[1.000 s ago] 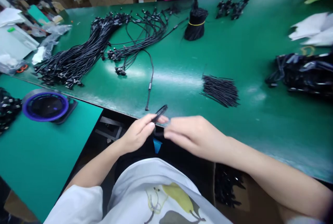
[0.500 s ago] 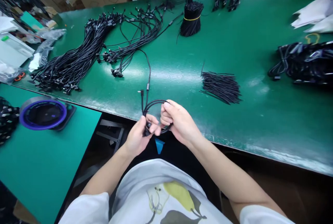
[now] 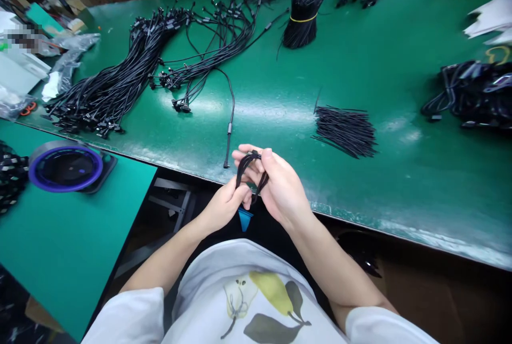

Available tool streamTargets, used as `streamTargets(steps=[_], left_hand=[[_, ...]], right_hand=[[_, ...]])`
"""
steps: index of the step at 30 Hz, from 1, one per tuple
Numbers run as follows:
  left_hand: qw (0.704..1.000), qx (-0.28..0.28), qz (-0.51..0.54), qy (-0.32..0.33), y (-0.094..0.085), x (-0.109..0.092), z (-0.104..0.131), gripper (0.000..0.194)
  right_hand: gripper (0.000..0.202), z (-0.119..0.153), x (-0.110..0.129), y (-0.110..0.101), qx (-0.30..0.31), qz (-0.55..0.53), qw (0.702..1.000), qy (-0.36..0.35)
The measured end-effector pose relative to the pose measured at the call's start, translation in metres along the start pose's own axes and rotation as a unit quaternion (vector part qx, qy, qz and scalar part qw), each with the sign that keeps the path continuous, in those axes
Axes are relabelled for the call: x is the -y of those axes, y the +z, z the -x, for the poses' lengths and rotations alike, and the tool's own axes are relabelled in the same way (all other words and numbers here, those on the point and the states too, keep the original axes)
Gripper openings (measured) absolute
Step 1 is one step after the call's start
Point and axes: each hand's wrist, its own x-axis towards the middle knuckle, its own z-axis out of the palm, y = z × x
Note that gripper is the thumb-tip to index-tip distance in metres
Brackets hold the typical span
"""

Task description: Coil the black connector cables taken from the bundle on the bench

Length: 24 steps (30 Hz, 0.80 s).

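A black cable (image 3: 242, 167), wound into a small coil, is held between both hands over the table's front edge. My left hand (image 3: 226, 202) pinches the coil's lower left side with thumb and fingers. Around its upper right side curl the thumb and fingers of my right hand (image 3: 282, 181). A connector end shows near the right fingertips at the coil's top. Just beyond the hands, a single black cable with a grey sleeve (image 3: 229, 129) lies on the green table (image 3: 276, 98), its plug end towards me.
Long black cables (image 3: 124, 74) lie bundled at left, with looser ones beside them. Loose black ties (image 3: 346, 132) lie right of centre; a banded bundle of ties (image 3: 303, 21) stands behind. Coiled cables (image 3: 476, 93) are piled at right. A purple-rimmed round device (image 3: 66, 168) sits on the left table.
The cable has gone from a wide loop to a smaller, tighter coil. My left hand has shifted slightly right, and my right hand has turned more palm-up around the coil.
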Motion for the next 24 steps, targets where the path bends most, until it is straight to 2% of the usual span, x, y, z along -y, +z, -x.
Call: streamTargets(steps=[2,5,7,10,12,14,16,18,21,23,24], left_hand=[[0.997,0.052,-0.047,-0.023,0.0,0.0,-0.002,0.035],[0.988,0.144,-0.047,-0.035,-0.001,0.001,-0.001,0.05],[0.984,0.174,-0.035,-0.022,-0.002,0.002,-0.001,0.057],[0.989,0.148,-0.009,-0.001,0.0,0.0,-0.003,0.057],[0.985,0.148,0.074,-0.039,0.004,-0.003,-0.004,0.051],[0.955,0.175,0.206,-0.124,0.01,-0.009,-0.003,0.049],[0.907,0.179,0.327,-0.196,0.015,-0.015,-0.001,0.047],[0.88,0.16,0.389,-0.221,0.02,-0.019,0.001,0.043],[0.893,0.136,0.381,-0.196,0.025,-0.019,0.001,0.036],[0.916,0.12,0.344,-0.167,0.026,-0.014,-0.002,0.034],[0.93,0.103,0.322,-0.147,0.025,-0.01,-0.004,0.034]], right_hand=[[0.041,0.003,-0.002,0.001,0.002,0.029,0.999,-0.023],[0.042,0.005,0.001,0.002,0.001,0.015,0.997,-0.073],[0.046,0.004,0.008,0.001,0.019,-0.022,0.998,-0.057],[0.052,-0.001,0.02,0.001,0.046,-0.055,0.997,-0.002],[0.052,-0.005,0.026,0.0,0.057,-0.065,0.996,0.021],[0.052,-0.01,0.031,-0.002,0.078,-0.075,0.993,0.052],[0.052,-0.016,0.034,-0.005,0.103,-0.09,0.987,0.081],[0.052,-0.023,0.034,-0.008,0.119,-0.104,0.983,0.094],[0.053,-0.03,0.029,-0.013,0.114,-0.088,0.987,0.07],[0.052,-0.03,0.027,-0.019,0.094,-0.008,0.996,0.005],[0.05,-0.028,0.028,-0.024,0.075,0.058,0.994,-0.052]])
